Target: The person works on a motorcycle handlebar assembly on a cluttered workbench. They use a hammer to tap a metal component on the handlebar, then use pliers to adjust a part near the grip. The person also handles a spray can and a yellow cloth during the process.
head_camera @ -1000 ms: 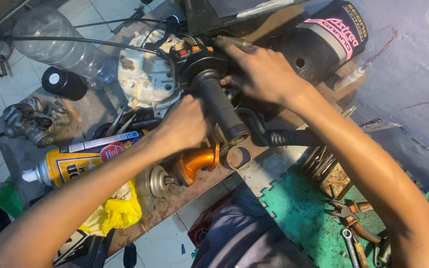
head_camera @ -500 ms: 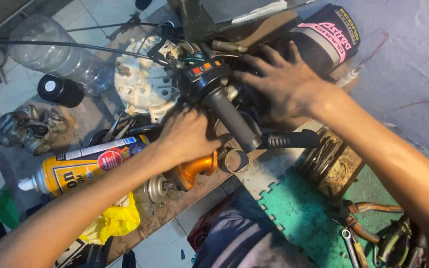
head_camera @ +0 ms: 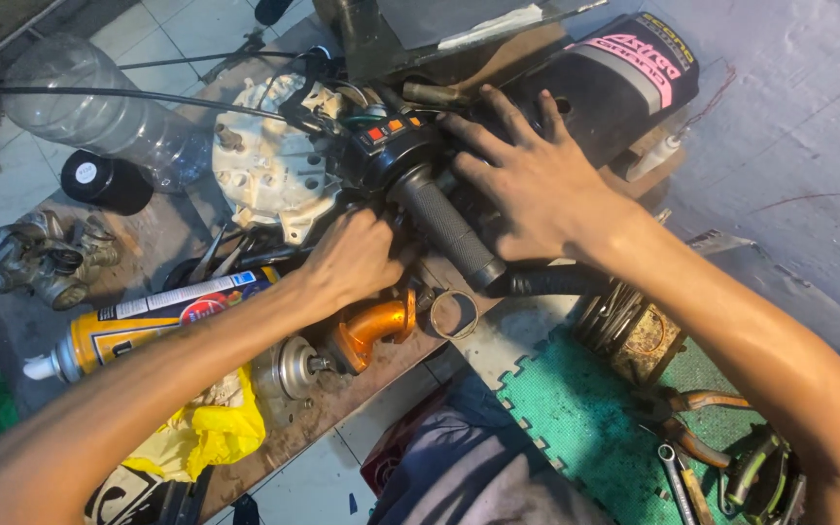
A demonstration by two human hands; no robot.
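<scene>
Head view, steeply down, close.

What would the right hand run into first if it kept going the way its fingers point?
The right hand, fingers spread toward the upper left, already lies against the black switch housing. Beyond that, the white engine cover probably comes next, though depth is unclear.

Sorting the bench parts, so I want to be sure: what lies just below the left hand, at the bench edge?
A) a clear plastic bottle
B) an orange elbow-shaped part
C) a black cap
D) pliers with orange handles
B: the orange part sits right under the left hand, next to a metal ring.
</scene>
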